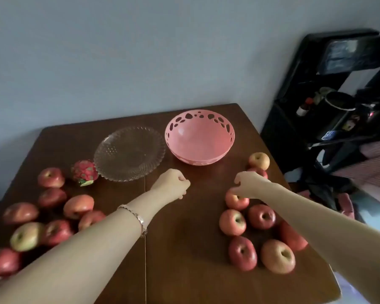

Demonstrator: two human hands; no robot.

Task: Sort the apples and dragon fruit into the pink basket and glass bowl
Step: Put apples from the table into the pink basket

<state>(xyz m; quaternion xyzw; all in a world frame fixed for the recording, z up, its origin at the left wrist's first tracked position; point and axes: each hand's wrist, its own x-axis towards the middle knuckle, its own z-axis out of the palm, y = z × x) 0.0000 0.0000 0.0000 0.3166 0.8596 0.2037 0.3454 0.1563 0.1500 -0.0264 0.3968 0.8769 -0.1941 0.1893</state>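
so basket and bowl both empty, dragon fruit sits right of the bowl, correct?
No. The head view shows the dragon fruit left of the bowl, not right. The basket and bowl are both empty.

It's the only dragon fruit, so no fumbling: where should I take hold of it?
Probably from above with the left hand, fingers round the wide middle of the dragon fruit, front and back: the glass bowl crowds its right side.
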